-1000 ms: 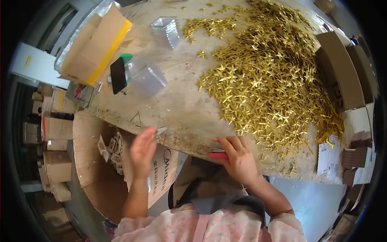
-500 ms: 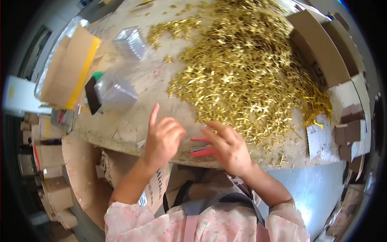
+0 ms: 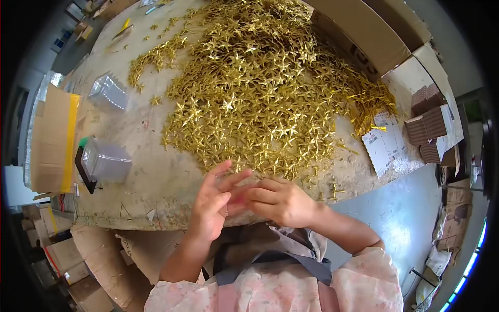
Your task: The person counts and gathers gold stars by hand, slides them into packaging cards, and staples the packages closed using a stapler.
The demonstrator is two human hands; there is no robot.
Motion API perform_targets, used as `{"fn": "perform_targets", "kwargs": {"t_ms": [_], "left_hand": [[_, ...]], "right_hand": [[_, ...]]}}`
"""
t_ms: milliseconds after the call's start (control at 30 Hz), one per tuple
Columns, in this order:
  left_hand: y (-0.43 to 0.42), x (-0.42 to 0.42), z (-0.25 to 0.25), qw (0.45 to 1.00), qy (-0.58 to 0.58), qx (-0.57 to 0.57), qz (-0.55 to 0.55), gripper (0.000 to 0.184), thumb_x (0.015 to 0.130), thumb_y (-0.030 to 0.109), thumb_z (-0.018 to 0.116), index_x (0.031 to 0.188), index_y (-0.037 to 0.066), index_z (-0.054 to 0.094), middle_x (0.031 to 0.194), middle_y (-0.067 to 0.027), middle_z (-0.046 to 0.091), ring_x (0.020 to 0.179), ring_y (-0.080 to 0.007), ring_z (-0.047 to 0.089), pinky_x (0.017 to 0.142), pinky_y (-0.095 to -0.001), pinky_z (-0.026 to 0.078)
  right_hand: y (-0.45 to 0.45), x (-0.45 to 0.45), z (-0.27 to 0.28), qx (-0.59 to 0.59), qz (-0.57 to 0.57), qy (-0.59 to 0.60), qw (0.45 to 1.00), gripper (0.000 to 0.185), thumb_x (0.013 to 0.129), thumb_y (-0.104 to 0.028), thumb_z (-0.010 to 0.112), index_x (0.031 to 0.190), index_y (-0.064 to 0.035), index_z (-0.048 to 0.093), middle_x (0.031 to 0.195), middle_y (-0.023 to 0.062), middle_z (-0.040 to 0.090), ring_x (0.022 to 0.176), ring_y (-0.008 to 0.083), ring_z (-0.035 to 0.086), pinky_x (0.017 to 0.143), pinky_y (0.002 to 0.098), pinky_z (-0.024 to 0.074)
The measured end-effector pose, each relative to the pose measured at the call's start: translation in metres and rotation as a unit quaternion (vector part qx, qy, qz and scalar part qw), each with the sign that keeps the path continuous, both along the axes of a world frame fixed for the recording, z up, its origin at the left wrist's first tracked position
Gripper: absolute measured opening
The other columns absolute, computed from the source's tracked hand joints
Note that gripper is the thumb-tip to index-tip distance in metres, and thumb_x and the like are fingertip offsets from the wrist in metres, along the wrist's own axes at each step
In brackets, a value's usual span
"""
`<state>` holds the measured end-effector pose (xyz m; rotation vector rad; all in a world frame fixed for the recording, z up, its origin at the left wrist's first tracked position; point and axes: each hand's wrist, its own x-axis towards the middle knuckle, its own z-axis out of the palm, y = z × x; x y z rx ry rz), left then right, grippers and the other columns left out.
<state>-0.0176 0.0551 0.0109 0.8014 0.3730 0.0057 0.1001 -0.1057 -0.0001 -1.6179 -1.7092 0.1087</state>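
Note:
My right hand (image 3: 286, 203) is closed at the front edge of the table, its fingers curled round a pink-red tool (image 3: 238, 202). Only a blurred part of that tool shows between my hands, so its kind cannot be made out. Just left of it, my left hand (image 3: 209, 208) has its fingers spread, palm partly turned up, close to the tool; whether it touches cannot be told. Beyond both hands lies a wide heap of shiny gold stars (image 3: 249, 119), its near edge close to my fingertips.
Two clear plastic containers (image 3: 106, 161) (image 3: 109, 93) stand on the left of the table (image 3: 150, 192), beside a cardboard box (image 3: 52, 140) with yellow tape. A large carton (image 3: 364, 36) borders the heap at the back right. Brown corrugated pieces (image 3: 429, 125) and a white card (image 3: 384, 143) lie right.
My view has swung, so the table things appear further left. My hands have come together, and the left fingers have spread from a loose curl. The pink-red tool stays in my right hand.

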Motion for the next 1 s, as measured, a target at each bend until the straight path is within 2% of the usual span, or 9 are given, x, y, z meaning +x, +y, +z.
{"fn": "perform_targets", "kwargs": {"t_ms": [200, 267, 333, 433, 667, 767, 867, 967, 1000], "left_hand": [[-0.006, -0.005, -0.015, 0.998, 0.052, -0.003, 0.042, 0.045, 0.086, 0.004, 0.045, 0.130, 0.003, 0.035, 0.119, -0.0230, 0.055, 0.105, -0.0320, 0.060, 0.083, -0.0432, 0.055], [-0.006, -0.008, -0.011, 0.997, 0.064, -0.012, 0.052, 0.041, 0.087, 0.003, 0.044, 0.128, 0.005, 0.038, 0.119, -0.0212, 0.055, 0.107, -0.0324, 0.058, 0.083, -0.0437, 0.054], [-0.008, -0.011, -0.011, 0.996, 0.064, -0.022, 0.050, 0.039, 0.088, 0.003, 0.044, 0.127, 0.006, 0.039, 0.119, -0.0203, 0.056, 0.108, -0.0328, 0.058, 0.084, -0.0441, 0.054], [-0.011, -0.016, -0.014, 0.997, 0.060, -0.033, 0.033, 0.039, 0.088, 0.004, 0.044, 0.127, 0.006, 0.039, 0.119, -0.0202, 0.056, 0.108, -0.0331, 0.058, 0.084, -0.0443, 0.054], [-0.019, -0.019, -0.012, 0.996, 0.073, -0.055, 0.016, 0.039, 0.089, 0.005, 0.044, 0.127, 0.008, 0.039, 0.120, -0.0196, 0.054, 0.108, -0.0323, 0.058, 0.083, -0.0443, 0.054], [-0.023, -0.017, -0.012, 0.995, 0.080, -0.054, 0.012, 0.039, 0.090, 0.007, 0.044, 0.128, 0.008, 0.037, 0.122, -0.0194, 0.053, 0.109, -0.0322, 0.057, 0.084, -0.0444, 0.053], [-0.027, -0.015, -0.012, 0.994, 0.071, -0.078, 0.033, 0.037, 0.092, 0.009, 0.041, 0.128, 0.008, 0.039, 0.125, -0.0202, 0.052, 0.112, -0.0338, 0.055, 0.088, -0.0463, 0.051], [-0.030, -0.010, -0.013, 0.990, 0.038, -0.117, 0.062, 0.036, 0.094, 0.013, 0.039, 0.129, 0.008, 0.038, 0.129, -0.0209, 0.049, 0.115, -0.0348, 0.053, 0.092, -0.0486, 0.048], [-0.031, -0.008, -0.013, 0.989, 0.024, -0.130, 0.069, 0.036, 0.094, 0.014, 0.038, 0.130, 0.008, 0.038, 0.130, -0.0211, 0.048, 0.116, -0.0349, 0.052, 0.094, -0.0492, 0.047]], "right_hand": [[-0.006, 0.037, 0.007, 0.011, -0.013, 0.054, 0.998, 0.046, 0.068, -0.018, 0.070, 0.112, -0.0080, 0.059, 0.113, 0.0119, 0.057, 0.092, 0.0301, 0.059, 0.078, 0.0396, 0.0500], [-0.003, 0.073, -0.005, -0.073, -0.133, -0.024, 0.988, 0.055, 0.067, -0.020, 0.075, 0.117, -0.0076, 0.055, 0.117, 0.0099, 0.056, 0.102, 0.0316, 0.056, 0.087, 0.0417, 0.0470], [0.013, 0.096, -0.006, -0.155, -0.221, -0.091, 0.959, 0.067, 0.065, -0.021, 0.078, 0.126, -0.0160, 0.050, 0.127, 0.0108, 0.049, 0.123, 0.0291, 0.040, 0.104, 0.0436, 0.0333], [0.026, 0.112, -0.014, -0.203, -0.192, -0.158, 0.947, 0.072, 0.065, -0.023, 0.079, 0.129, -0.0201, 0.047, 0.130, 0.0098, 0.046, 0.123, 0.0293, 0.039, 0.105, 0.0451, 0.0317], [0.048, 0.133, -0.024, -0.169, -0.193, -0.164, 0.953, 0.036, 0.072, -0.014, 0.072, 0.107, -0.0099, 0.062, 0.107, 0.0050, 0.059, 0.100, 0.0219, 0.058, 0.080, 0.0343, 0.0528], [0.050, 0.140, -0.039, -0.080, -0.231, -0.098, 0.965, 0.022, 0.078, -0.019, 0.070, 0.095, -0.0066, 0.065, 0.085, 0.0038, 0.064, 0.077, 0.0219, 0.062, 0.069, 0.0334, 0.0547], [0.040, 0.140, -0.031, -0.009, -0.298, 0.091, 0.950, 0.015, 0.082, -0.013, 0.066, 0.090, -0.0011, 0.064, 0.079, 0.0040, 0.064, 0.066, 0.0201, 0.061, 0.060, 0.0300, 0.0534], [0.028, 0.140, -0.019, -0.075, -0.329, 0.408, 0.848, 0.015, 0.084, -0.011, 0.063, 0.087, 0.0033, 0.061, 0.083, 0.0075, 0.065, 0.071, 0.0184, 0.064, 0.060, 0.0280, 0.0523], [0.025, 0.141, -0.022, -0.056, -0.309, 0.498, 0.808, 0.020, 0.086, -0.011, 0.060, 0.097, 0.0058, 0.056, 0.090, 0.0118, 0.064, 0.082, 0.0218, 0.066, 0.065, 0.0316, 0.0548]]}}
